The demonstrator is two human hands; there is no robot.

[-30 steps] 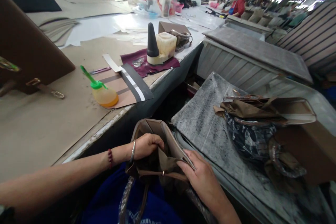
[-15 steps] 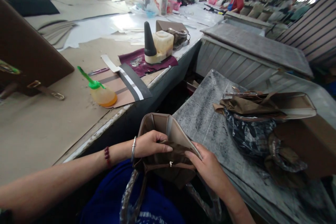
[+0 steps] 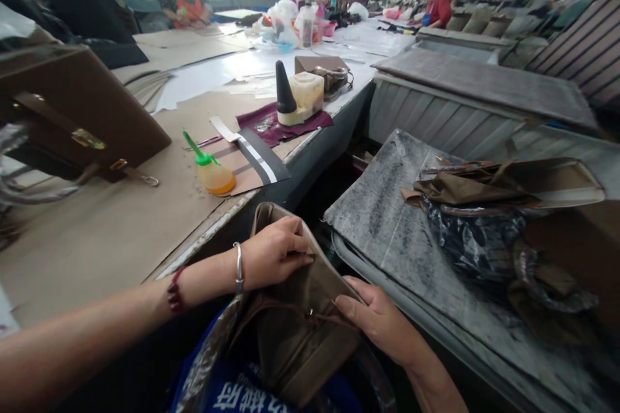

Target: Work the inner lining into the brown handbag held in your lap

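A taupe leather handbag [image 3: 300, 329] lies on my lap at the bottom centre, its handles wrapped in clear plastic. My left hand [image 3: 274, 251] is closed, pinching the bag's upper edge near its far side. My right hand [image 3: 380, 322] grips the bag's right edge with thumb and fingers pressed on the fabric. A silver bangle and a red bead bracelet sit on my left wrist.
A brown handbag [image 3: 92, 119] stands at the left on the cardboard-covered table [image 3: 121, 232]. A glue bottle with a green nozzle [image 3: 213, 171], a black cone [image 3: 285, 87] and a maroon cloth lie further back. Grey conveyor covers [image 3: 382, 219] carry more bags [image 3: 484, 190] at right. Other people work far behind.
The bag's open mouth has been pressed closed and turned flatter on my lap. Both hands moved slightly with it; the view shifted upward and rightward.
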